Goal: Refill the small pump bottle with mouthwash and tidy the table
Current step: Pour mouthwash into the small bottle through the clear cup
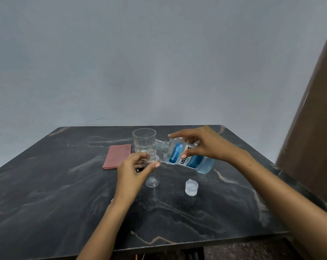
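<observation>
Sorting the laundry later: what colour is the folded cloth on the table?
The cloth is a dusty pinkish red, plain; the head view shows it.

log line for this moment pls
left hand holds small bottle | right hand tilts mouthwash toward it | cap off | cloth, glass behind

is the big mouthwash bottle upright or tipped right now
Tipped. The mouthwash bottle, gripped by the right hand, lies almost sideways, its uncapped neck pointing left toward the small bottle.
</observation>
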Demonstrator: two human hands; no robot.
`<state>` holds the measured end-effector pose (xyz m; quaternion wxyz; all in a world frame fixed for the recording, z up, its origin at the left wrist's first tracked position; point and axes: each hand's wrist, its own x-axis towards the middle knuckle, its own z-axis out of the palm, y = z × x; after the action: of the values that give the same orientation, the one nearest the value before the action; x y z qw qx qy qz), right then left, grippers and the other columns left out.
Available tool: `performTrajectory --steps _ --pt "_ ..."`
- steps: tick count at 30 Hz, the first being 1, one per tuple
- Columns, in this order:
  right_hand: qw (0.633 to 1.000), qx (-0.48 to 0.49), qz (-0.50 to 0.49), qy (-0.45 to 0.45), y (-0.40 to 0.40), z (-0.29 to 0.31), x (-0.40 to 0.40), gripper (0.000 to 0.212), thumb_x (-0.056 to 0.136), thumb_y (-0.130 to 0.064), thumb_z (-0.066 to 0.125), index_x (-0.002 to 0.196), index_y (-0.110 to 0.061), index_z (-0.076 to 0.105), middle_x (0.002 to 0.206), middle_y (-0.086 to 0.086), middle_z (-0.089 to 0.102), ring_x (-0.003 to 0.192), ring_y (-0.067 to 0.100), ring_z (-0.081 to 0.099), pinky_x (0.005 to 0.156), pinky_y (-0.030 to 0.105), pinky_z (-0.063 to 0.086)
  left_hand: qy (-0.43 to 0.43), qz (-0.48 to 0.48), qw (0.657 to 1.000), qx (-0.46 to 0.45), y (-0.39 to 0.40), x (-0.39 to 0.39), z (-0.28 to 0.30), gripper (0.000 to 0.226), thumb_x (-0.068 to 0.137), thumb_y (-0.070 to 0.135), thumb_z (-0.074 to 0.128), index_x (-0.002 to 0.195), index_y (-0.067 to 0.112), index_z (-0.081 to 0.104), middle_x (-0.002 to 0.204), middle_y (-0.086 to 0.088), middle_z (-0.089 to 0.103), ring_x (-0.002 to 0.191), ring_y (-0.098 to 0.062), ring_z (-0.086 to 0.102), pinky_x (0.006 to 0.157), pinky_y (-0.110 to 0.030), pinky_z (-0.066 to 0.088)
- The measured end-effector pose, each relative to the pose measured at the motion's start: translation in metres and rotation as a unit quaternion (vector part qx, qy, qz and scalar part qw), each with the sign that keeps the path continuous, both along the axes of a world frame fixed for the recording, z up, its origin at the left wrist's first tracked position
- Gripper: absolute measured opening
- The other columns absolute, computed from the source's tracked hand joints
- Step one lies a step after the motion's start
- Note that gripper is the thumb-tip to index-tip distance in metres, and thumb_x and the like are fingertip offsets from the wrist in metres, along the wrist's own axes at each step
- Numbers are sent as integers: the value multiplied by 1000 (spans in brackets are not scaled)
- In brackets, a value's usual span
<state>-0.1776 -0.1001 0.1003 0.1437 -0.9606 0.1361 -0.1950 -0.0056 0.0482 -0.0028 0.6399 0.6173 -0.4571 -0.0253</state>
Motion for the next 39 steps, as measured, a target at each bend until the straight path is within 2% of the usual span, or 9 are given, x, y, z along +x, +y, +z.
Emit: performTrajectory --steps 3,7,11,14,17,22,26,34,39 --pt "999 -28 -16 23 -1 5 1 60 75 -31 77 127 -46 51 108 -5 71 92 9 63 84 32 56 -1 -1 1000 7 0 1 -1 46 59 48 75 99 29 64 92 12 68 85 0 64 70 -9 50" --pt "998 -38 -20 41 -3 9 4 60 76 -31 76 130 -44 51 109 -7 71 83 3 58 75 24 52 7 -6 1000 12 -1 1 -2 52 59 47 75 105 24 65 93 13 66 86 1 63 70 -7 49" --pt "997 -48 -23 62 -1 15 6 61 77 -30 75 130 -44 50 116 -3 69 96 13 62 83 31 55 3 -12 1000 10 0 1 -1 46 59 47 74 101 30 64 94 12 67 87 -1 63 71 -8 50" --pt "995 -55 -21 76 0 20 8 60 77 -29 75 130 -44 50 116 -2 69 98 14 62 87 35 54 -3 -11 1000 9 2 -1 0 34 59 46 74 89 41 59 91 13 67 85 0 64 71 -7 49" --pt "994 -48 -18 92 0 24 9 60 78 -28 74 131 -42 50 119 -3 68 99 14 62 90 37 54 -10 -10 1000 7 3 -1 2 30 61 44 75 86 42 59 89 14 67 85 8 62 70 -3 47" --pt "993 -56 -21 100 1 29 8 60 78 -27 75 130 -45 50 117 -3 69 99 13 61 80 22 52 -13 -9 1000 5 2 0 0 30 62 43 76 86 42 59 90 16 67 84 5 63 71 -4 48" --pt "992 -64 -22 109 2 32 8 60 79 -25 73 130 -45 49 119 -1 68 100 15 62 86 34 55 -18 -6 1000 7 2 0 0 30 64 36 80 85 42 59 89 16 67 85 3 63 71 -5 48" --pt "991 -63 -17 116 3 33 9 59 80 -24 73 130 -44 50 118 -2 68 98 15 62 88 38 54 -12 -7 1000 4 4 -1 2 32 62 38 78 88 43 59 90 16 67 85 3 63 72 -5 48" --pt "989 -70 -14 127 5 37 11 61 78 -23 74 131 -42 50 117 -2 69 94 13 60 87 34 53 -2 -8 1000 6 2 1 0 40 62 37 79 98 27 67 92 11 69 86 -2 65 72 -5 48"
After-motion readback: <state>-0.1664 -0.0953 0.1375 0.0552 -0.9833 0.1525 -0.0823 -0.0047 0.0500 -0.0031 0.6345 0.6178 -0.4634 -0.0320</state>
